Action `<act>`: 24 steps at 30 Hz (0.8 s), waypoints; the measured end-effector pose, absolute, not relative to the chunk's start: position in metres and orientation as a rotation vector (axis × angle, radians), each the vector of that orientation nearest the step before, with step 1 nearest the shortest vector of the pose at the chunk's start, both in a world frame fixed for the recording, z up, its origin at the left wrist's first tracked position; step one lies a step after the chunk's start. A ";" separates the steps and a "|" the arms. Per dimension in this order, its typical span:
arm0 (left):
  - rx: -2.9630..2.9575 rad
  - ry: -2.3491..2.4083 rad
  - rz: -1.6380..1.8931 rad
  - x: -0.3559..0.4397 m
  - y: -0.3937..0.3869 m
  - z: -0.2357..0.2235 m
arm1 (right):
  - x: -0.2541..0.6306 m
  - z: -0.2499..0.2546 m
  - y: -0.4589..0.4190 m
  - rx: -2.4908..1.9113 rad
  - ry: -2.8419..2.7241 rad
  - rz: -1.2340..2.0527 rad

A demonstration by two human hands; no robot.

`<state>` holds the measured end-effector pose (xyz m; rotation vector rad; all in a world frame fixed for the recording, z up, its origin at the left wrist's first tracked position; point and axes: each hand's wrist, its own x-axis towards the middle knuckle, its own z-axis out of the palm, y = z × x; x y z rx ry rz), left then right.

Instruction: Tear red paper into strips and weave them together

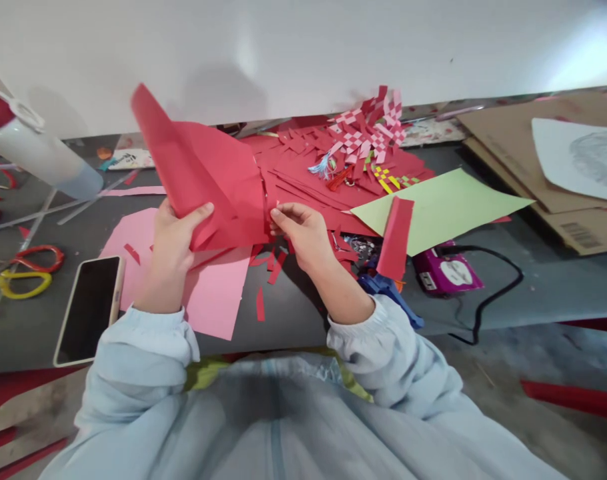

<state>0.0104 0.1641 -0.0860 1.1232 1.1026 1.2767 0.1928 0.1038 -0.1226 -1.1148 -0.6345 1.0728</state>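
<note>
A large sheet of red paper (pixel 223 173) is raised over the table, its left part curled up into a fold. My left hand (pixel 176 247) grips it at the lower left, thumb on top. At the sheet's right edge, my right hand (pixel 301 233) pinches a narrow red paper strip (pixel 265 193) between thumb and forefinger; its end is hidden by the fingers. Beneath lies pink paper (pixel 218 293) with small red scraps (pixel 277 267) beside it. Behind my right hand spreads a pile of red paper and cut strips (pixel 313 193).
Left are a bottle (pixel 43 147), scissors (pixel 31 270) and a phone (pixel 91 310). Woven checkered paper pieces (pixel 368 130) top the pile. To the right are light green paper (pixel 448 207), a folded red piece (pixel 396 239), a blue tool (pixel 391 293), a purple box (pixel 446 272) and cardboard (pixel 523 153).
</note>
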 end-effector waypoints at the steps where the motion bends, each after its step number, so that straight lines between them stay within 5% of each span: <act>1: 1.115 1.098 1.340 0.008 0.167 -0.085 | 0.193 -0.123 0.104 -1.111 -0.638 1.061; 8: 1.050 0.923 1.621 -0.017 0.194 -0.083 | 0.189 -0.126 0.103 -1.149 -0.844 1.052; 24: 0.908 0.815 1.579 -0.018 0.187 -0.075 | 0.178 -0.125 0.095 -1.211 -1.608 1.417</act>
